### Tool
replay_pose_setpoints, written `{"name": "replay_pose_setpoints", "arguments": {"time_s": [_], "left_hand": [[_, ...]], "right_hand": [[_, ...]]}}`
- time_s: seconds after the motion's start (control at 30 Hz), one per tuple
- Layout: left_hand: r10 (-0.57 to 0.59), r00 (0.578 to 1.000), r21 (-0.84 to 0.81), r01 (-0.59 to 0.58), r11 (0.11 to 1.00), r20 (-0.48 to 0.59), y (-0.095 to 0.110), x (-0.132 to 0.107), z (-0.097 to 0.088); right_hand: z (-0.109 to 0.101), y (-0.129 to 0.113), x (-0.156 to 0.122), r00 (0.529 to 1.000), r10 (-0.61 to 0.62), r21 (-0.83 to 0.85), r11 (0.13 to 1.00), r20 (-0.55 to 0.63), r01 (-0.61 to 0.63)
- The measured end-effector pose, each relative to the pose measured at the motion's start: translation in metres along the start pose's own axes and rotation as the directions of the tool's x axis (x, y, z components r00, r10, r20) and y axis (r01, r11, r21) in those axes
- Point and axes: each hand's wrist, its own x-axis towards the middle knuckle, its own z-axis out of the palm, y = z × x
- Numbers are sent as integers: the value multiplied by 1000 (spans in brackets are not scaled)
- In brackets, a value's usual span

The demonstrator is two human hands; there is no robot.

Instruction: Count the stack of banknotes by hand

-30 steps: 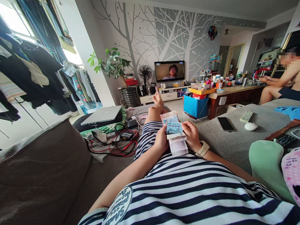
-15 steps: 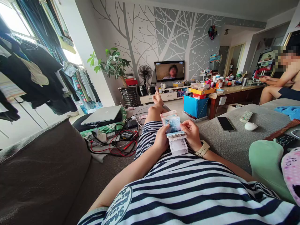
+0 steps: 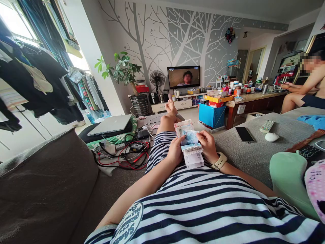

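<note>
The left hand (image 3: 175,151), nearly closed, pinches the left side of a folded stack of blue-and-white paper banknotes (image 3: 190,137); the right hand (image 3: 207,145), curled narrow, grips its right side. Pale printed paper (image 3: 194,160) hangs at six o'clock. At three o'clock, a flat black smartphone (image 3: 244,134) lies on the grey fabric sofa (image 3: 228,159).

Daylight comes from the left window (image 3: 10,20), overexposed to white; the sofa cushion (image 3: 45,186) is shadowed, the edges look stretched
</note>
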Motion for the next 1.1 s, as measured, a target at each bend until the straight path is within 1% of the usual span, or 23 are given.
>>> {"name": "replay_pose_setpoints", "arguments": {"time_s": [0.07, 0.2, 0.33, 0.5, 0.73, 1.1], "left_hand": [[-4, 1000, -28, 3, 1000, -19, -1, 2, 0], [-47, 998, -82, 44, 996, -46, -2, 4, 5], [-35, 997, -92, 29, 995, -65, -2, 5, 9], [-29, 998, -116, 24, 993, -46, -4, 7, 10], [-34, 999, -98, 30, 995, -41, -6, 11, 9], [-12, 999, -63, 9, 998, -51, -5, 10, 14]], "right_hand": [[-1, -1, 0, 1000, -10, -5, 1000, 5, 10], [-2, -1, 1, 999, -29, -2, 1000, 18, 29], [-3, -2, 1, 999, -27, 19, 999, 25, 26], [-5, -2, 1, 999, -23, 40, 999, 22, 23], [-5, -3, 2, 999, -28, 57, 998, 21, 26], [-8, -4, 4, 998, -57, 52, 997, 35, 55]]}}
